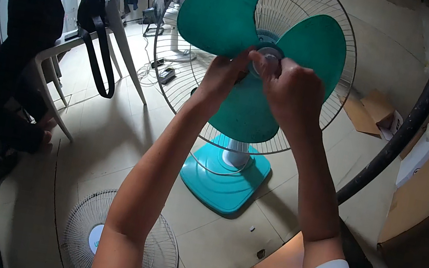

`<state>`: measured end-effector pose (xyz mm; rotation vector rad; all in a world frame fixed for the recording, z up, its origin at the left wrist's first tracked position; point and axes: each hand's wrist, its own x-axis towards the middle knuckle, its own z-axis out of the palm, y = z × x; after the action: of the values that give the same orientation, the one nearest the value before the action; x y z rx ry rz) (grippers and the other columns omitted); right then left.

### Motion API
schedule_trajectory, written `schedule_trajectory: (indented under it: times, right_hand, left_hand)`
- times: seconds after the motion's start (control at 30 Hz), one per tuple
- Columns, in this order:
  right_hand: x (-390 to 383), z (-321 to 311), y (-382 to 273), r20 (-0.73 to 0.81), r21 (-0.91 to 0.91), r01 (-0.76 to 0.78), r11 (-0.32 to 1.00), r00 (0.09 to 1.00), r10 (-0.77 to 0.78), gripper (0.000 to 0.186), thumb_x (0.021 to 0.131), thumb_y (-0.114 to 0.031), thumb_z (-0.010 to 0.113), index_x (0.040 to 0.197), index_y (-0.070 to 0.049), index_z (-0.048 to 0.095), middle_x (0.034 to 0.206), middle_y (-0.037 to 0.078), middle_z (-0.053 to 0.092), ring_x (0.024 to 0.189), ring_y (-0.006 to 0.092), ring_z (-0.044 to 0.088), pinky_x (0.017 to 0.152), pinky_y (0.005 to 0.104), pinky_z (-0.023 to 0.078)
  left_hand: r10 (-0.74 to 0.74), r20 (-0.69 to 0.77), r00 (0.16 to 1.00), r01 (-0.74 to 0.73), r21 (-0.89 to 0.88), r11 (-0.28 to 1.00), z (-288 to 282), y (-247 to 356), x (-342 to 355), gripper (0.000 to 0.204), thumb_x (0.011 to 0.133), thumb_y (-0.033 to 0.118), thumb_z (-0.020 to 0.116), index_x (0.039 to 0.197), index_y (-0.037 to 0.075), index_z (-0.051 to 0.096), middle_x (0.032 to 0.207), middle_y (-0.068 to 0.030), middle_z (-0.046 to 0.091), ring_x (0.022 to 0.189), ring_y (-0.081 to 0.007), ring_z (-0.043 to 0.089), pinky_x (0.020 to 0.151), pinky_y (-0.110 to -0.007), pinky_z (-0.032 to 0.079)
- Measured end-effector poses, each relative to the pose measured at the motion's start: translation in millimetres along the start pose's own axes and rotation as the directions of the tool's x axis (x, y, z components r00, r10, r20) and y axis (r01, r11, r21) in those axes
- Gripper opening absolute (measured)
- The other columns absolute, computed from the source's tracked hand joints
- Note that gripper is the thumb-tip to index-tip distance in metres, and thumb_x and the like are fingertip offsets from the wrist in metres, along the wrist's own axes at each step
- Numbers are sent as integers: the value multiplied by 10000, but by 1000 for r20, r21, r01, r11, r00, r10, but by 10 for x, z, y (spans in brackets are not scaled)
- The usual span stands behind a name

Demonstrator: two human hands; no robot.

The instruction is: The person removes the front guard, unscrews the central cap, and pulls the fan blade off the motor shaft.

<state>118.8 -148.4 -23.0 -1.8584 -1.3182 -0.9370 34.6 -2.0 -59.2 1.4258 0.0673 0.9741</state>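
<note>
A pedestal fan stands upright in front of me, its three-winged green fan blade set before the round wire rear guard. My left hand is closed on the fan blade near its centre; its fingertips are partly hidden. At the hub, my right hand has its thumb and fingers closed round the round grey blade nut. Below the blade are a white stem and a teal base on the floor. The detached front guard lies on the floor beneath my left forearm.
A grey plastic chair with a black strapped bag stands at left, beside a person in dark clothes. Cardboard boxes and a black curved tube are at right. Cords lie behind the fan.
</note>
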Motion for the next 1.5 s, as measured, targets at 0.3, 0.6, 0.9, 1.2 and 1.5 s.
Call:
schedule_trajectory:
  times: [0.3, 0.6, 0.9, 1.2, 1.5]
  right_hand:
    - [-58, 46, -53, -134, -31, 50, 998, 990, -54, 528, 1000, -491, 649, 790, -6, 676, 618, 180, 687, 577, 315, 738, 520, 403, 594]
    - [40, -59, 113, -213, -164, 519, 839, 812, -544, 371, 918, -336, 763, 1068, -9, 673, 847, 194, 728, 746, 306, 766, 635, 387, 627]
    - [30, -77, 96, 91, -267, 258, 929, 966, -242, 377, 1028, -359, 599, 1045, 18, 598, 758, 186, 677, 685, 329, 723, 610, 458, 581]
    - [39, -136, 14, 125, -168, 251, 953, 965, -232, 488, 981, -325, 654, 1254, 70, 564, 859, 240, 701, 738, 382, 731, 649, 473, 594]
    - [42, 28, 88, -189, -170, 333, 928, 913, -362, 425, 934, -397, 742, 996, 14, 656, 825, 192, 725, 718, 301, 759, 637, 393, 623]
  left_hand:
    - [15, -36, 999, -17, -50, 999, 60, -105, 15, 366, 1000, 460, 659, 1108, 110, 680, 768, 76, 517, 663, -53, 428, 601, -259, 324]
    - [37, 7, 999, -36, -22, 999, -76, -87, 10, 302, 977, 467, 690, 960, 167, 655, 713, 91, 443, 624, -55, 384, 575, -272, 286]
    - [-33, 80, 996, 21, 137, 990, -228, -143, 139, 716, 982, 573, 643, 1450, 41, 539, 1364, -191, 647, 1253, -290, 628, 1110, -432, 444]
    - [-16, 90, 996, 5, 117, 993, -150, -64, 42, 635, 983, 541, 651, 1400, 67, 586, 1308, -130, 672, 1201, -245, 642, 1050, -402, 472]
    - [120, 87, 989, -117, -46, 992, -77, -88, 91, 350, 947, 455, 739, 1068, 131, 691, 788, 66, 522, 707, -65, 463, 641, -266, 363]
